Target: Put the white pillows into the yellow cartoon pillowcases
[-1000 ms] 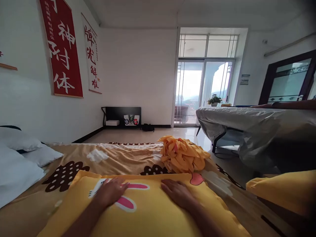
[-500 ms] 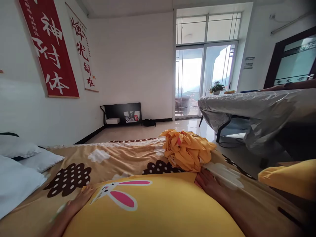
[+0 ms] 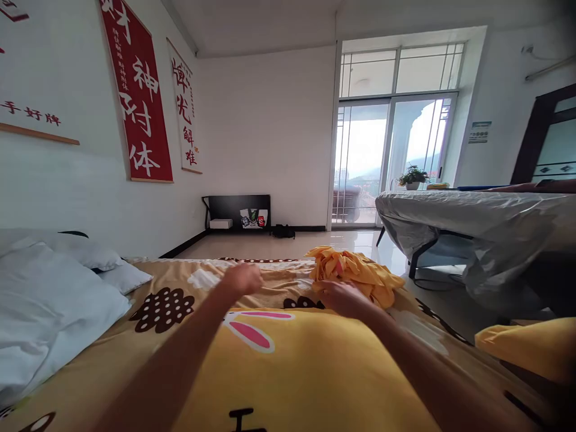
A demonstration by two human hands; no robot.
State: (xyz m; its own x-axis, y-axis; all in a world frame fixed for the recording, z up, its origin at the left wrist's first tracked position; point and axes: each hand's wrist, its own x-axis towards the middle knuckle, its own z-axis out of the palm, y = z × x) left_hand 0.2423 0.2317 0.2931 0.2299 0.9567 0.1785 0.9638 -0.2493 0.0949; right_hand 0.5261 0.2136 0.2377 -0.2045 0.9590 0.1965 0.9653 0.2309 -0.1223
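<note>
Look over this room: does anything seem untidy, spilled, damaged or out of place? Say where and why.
The orange cloth looks untidy: it lies in a crumpled heap on the patterned sheet, beyond the smooth yellow pillow. No spill or damage shows.

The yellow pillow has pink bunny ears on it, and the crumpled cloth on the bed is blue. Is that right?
Not quite: the crumpled cloth on the bed is orange-yellow, not blue, as the head view shows. The yellow pillow does have pink bunny ears.
</note>
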